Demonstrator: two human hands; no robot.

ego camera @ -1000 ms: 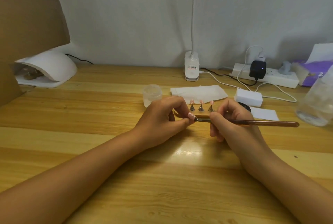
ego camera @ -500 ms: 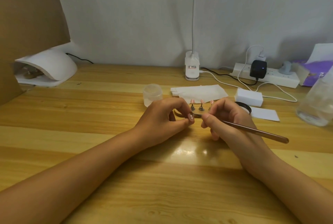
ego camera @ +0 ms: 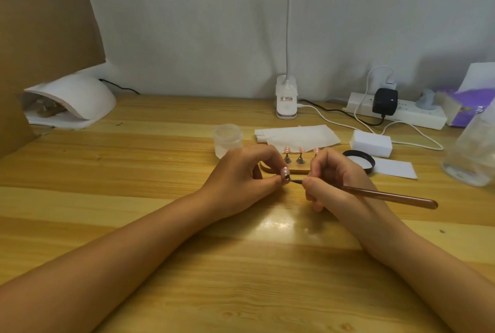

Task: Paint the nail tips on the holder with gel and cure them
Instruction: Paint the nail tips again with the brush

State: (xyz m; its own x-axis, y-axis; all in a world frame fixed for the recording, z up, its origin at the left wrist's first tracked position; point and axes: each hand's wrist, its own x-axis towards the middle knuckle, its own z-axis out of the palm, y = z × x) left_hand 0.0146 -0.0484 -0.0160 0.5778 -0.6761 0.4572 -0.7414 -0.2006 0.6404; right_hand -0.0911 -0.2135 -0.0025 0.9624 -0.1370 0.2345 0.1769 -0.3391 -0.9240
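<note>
Just above the middle of the frame, a pink nail tip (ego camera: 284, 171) on a small metal stand is pinched between the curled thumb and forefinger of the left hand (ego camera: 241, 174). The right hand (ego camera: 337, 180) grips a brush (ego camera: 388, 195) with curled fingers, its tip touching the stand. Just behind lies the wooden holder (ego camera: 297, 171), with more nail tips (ego camera: 301, 149) standing upright on it. A clear jar (ego camera: 228, 138) stands left of it, a black lid (ego camera: 359, 161) right. A white curing lamp (ego camera: 77, 99) sits at upper left.
</note>
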